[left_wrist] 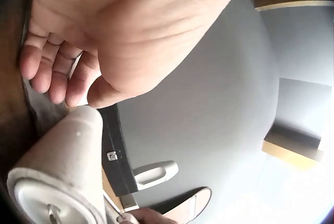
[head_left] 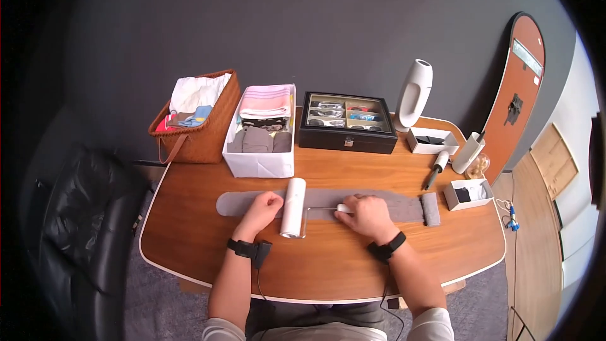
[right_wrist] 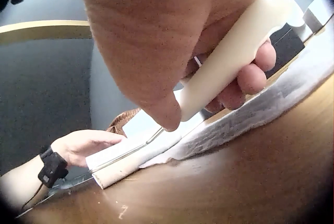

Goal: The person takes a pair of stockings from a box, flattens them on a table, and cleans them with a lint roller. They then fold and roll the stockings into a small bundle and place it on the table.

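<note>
My right hand [head_left: 367, 216] grips the white handle [right_wrist: 229, 59] of a lint roller, fingers curled round it. A thin metal rod joins that handle to the wide white roller [head_left: 292, 208], which lies across a long grey cloth strip [head_left: 328, 202] on the table. Just left of the roller is my left hand [head_left: 262, 210], over the strip. In the left wrist view its fingers [left_wrist: 60, 80] are loosely bent, with thumb and index tips close to the roller's far end and nothing seen in the grasp. At its right end the strip meets a thick grey folded part [head_left: 430, 209].
Along the back stand a woven basket [head_left: 214, 110] of clothes, a white fabric bin [head_left: 259, 165] of folded cloth and a black glasses case [head_left: 347, 141]. At the right are a white device [head_left: 415, 96], small white boxes [head_left: 468, 196] and a brush [head_left: 437, 169].
</note>
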A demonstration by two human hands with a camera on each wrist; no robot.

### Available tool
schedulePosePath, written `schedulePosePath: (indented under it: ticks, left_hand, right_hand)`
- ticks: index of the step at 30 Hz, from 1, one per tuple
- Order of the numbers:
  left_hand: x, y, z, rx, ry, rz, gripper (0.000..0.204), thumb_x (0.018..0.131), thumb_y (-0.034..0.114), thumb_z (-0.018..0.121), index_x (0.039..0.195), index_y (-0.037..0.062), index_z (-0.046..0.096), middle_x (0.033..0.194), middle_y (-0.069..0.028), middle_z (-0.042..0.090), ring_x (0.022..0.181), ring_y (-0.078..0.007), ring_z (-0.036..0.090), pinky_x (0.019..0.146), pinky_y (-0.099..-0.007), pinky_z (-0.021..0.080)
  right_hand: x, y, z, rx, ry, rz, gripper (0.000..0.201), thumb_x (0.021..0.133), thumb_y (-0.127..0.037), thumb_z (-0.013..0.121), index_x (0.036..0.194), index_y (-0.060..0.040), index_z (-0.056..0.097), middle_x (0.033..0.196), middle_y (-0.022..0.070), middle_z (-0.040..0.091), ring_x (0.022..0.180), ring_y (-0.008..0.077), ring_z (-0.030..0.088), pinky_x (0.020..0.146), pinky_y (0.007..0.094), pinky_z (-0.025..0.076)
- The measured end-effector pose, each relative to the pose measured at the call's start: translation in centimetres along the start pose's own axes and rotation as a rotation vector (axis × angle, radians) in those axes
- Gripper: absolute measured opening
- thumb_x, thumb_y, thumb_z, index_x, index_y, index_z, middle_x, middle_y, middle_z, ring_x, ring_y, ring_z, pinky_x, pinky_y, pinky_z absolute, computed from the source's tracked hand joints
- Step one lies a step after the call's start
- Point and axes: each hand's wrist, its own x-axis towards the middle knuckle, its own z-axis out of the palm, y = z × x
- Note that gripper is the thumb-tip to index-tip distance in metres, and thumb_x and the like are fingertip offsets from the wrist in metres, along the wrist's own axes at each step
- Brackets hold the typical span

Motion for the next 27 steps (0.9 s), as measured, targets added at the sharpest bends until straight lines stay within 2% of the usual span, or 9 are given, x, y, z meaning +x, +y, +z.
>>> schedulePosePath:
  ticks: [2, 5, 9, 11, 17, 20, 23, 26, 27]
  left_hand:
    - [0.7, -1.4, 0.3, 0.120, 0.064, 0.105, 0.021, 0.107, 0.018, 0.067, 0.108, -0.0015, 0.074, 0.095, -0.0057, 0.075, 0.088, -0.0134, 0.066, 0.076, -0.0327, 0.055]
    - [0.2, -1.4, -0.1, 0.192, 0.077, 0.038, 0.020, 0.105, 0.018, 0.068, 0.106, -0.0015, 0.073, 0.097, -0.0134, 0.077, 0.089, -0.0217, 0.073, 0.080, -0.0378, 0.057]
    - [-0.5, -1.7, -0.3, 0.442, 0.213, 0.041, 0.019, 0.102, 0.021, 0.071, 0.102, 0.0020, 0.071, 0.097, -0.0168, 0.077, 0.090, -0.0334, 0.075, 0.081, -0.0450, 0.058]
    - [-1.5, 0.0, -0.3, 0.593, 0.294, 0.053, 0.020, 0.101, 0.023, 0.072, 0.100, 0.0034, 0.071, 0.097, -0.0171, 0.077, 0.091, -0.0383, 0.074, 0.082, -0.0483, 0.058]
    - [-2.0, 0.9, -0.7, 0.595, 0.294, -0.052, 0.021, 0.101, 0.025, 0.073, 0.100, 0.0049, 0.071, 0.095, -0.0154, 0.076, 0.091, -0.0368, 0.074, 0.081, -0.0477, 0.058]
    - [-2.0, 0.6, -1.0, 0.471, 0.298, 0.004, 0.018, 0.101, 0.023, 0.075, 0.104, 0.0053, 0.073, 0.090, -0.0141, 0.075, 0.086, -0.0314, 0.074, 0.078, -0.0430, 0.058]
    - [-2.1, 1.5, -0.2, 0.278, 0.275, 0.149, 0.017, 0.103, 0.018, 0.074, 0.111, 0.0041, 0.074, 0.091, -0.0096, 0.074, 0.083, -0.0227, 0.070, 0.079, -0.0362, 0.056]
    - [-1.9, 2.2, 1.2, -0.033, -0.024, 0.149, 0.018, 0.105, 0.014, 0.072, 0.118, 0.0015, 0.075, 0.096, -0.0050, 0.072, 0.086, -0.0164, 0.064, 0.082, -0.0324, 0.054]
    - [-1.9, 2.3, 1.5, 0.023, -0.055, 0.181, 0.019, 0.105, 0.014, 0.072, 0.119, 0.0010, 0.074, 0.098, -0.0043, 0.072, 0.087, -0.0159, 0.063, 0.083, -0.0320, 0.054]
  right_hand:
    - [0.2, 0.2, -0.2, -0.072, 0.055, -0.019, 0.035, 0.091, -0.046, 0.082, 0.094, -0.0111, 0.078, 0.089, 0.0119, 0.077, 0.082, 0.0356, 0.074, 0.077, 0.0476, 0.057]
    - [-0.4, 1.0, -0.7, -0.095, 0.115, -0.007, 0.032, 0.088, -0.044, 0.085, 0.093, -0.0133, 0.079, 0.090, 0.0085, 0.075, 0.088, 0.0310, 0.073, 0.084, 0.0455, 0.051]
    - [-2.4, 4.0, -2.3, -0.099, 0.159, 0.037, 0.031, 0.087, -0.043, 0.085, 0.091, -0.0131, 0.080, 0.088, 0.0092, 0.075, 0.092, 0.0305, 0.072, 0.091, 0.0466, 0.049]
    - [-3.5, 5.3, -3.1, -0.111, 0.182, 0.078, 0.031, 0.086, -0.042, 0.086, 0.093, -0.0128, 0.081, 0.089, 0.0097, 0.075, 0.092, 0.0311, 0.071, 0.092, 0.0465, 0.048]
    - [-4.6, 6.4, -3.7, -0.029, 0.222, 0.117, 0.030, 0.083, -0.040, 0.089, 0.094, -0.0129, 0.082, 0.090, 0.0083, 0.075, 0.091, 0.0307, 0.070, 0.092, 0.0462, 0.047]
    - [-4.0, 6.6, -3.3, 0.018, 0.209, 0.129, 0.030, 0.083, -0.041, 0.090, 0.094, -0.0137, 0.083, 0.090, 0.0072, 0.076, 0.091, 0.0302, 0.070, 0.091, 0.0460, 0.047]
    - [-3.4, 6.8, -2.5, 0.025, 0.199, 0.125, 0.030, 0.083, -0.042, 0.090, 0.093, -0.0141, 0.083, 0.090, 0.0068, 0.076, 0.091, 0.0299, 0.070, 0.089, 0.0456, 0.047]
    - [-2.6, 6.6, -1.7, 0.027, 0.201, 0.114, 0.030, 0.085, -0.043, 0.089, 0.092, -0.0142, 0.083, 0.090, 0.0069, 0.076, 0.091, 0.0298, 0.071, 0.088, 0.0456, 0.047]
    - [-2.3, 6.5, -1.4, 0.029, 0.205, 0.114, 0.031, 0.085, -0.043, 0.089, 0.092, -0.0142, 0.083, 0.089, 0.0069, 0.076, 0.091, 0.0298, 0.071, 0.087, 0.0456, 0.047]
